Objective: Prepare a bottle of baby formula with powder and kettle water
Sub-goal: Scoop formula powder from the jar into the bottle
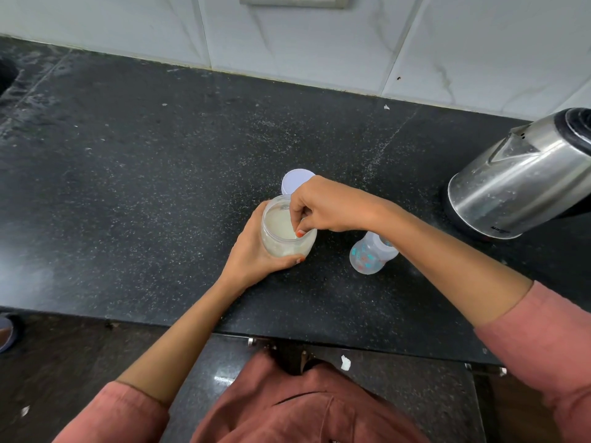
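Note:
A clear plastic jar (281, 243) with pale formula powder stands open near the middle of the black counter (128, 187). My left hand (252, 251) wraps around the jar's side. My right hand (326, 207) reaches into the jar's mouth with pinched fingers; what they hold is hidden inside. The jar's white lid (295, 182) lies flat just behind it. A small clear baby bottle (371, 254) with printed marks stands open to the right, partly under my right forearm. A steel electric kettle (524, 177) sits at the far right.
A white tiled wall (319, 43) runs along the back of the counter. The counter's front edge crosses below my arms. A dark sink edge (6, 78) shows at the far left. Wet streaks mark the left side of the counter.

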A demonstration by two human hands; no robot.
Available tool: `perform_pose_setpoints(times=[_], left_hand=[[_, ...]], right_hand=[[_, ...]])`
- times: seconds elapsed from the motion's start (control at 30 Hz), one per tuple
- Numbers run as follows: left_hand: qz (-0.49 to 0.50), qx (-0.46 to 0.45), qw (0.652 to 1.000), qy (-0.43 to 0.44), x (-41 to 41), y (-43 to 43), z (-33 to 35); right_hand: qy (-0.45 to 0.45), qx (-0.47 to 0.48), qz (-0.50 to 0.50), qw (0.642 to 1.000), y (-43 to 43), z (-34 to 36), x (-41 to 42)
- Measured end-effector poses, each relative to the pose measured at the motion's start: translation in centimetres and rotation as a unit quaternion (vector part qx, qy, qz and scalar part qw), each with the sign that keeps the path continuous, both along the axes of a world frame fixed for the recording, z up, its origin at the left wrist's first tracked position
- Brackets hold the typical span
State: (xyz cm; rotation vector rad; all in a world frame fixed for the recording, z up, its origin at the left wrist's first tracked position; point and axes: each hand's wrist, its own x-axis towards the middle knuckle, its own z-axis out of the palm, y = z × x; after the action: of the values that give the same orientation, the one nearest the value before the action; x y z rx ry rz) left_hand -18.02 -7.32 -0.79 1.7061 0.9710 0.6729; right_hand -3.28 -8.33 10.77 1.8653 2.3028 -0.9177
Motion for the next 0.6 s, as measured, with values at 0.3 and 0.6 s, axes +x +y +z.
perform_pose_setpoints(times=[0.3,0.6], left_hand=[[-0.004,-0.005,1.0,-0.005,-0.07,0.13,-0.33],[-0.006,-0.003,1.0,-0.002,-0.13,0.24,-0.52]], right_hand=[[0.04,-0.013,0.01,0.999,0.12,0.12,-0.51],[0.04,-0.023,0.009,0.999,0.61,-0.07,-0.45]])
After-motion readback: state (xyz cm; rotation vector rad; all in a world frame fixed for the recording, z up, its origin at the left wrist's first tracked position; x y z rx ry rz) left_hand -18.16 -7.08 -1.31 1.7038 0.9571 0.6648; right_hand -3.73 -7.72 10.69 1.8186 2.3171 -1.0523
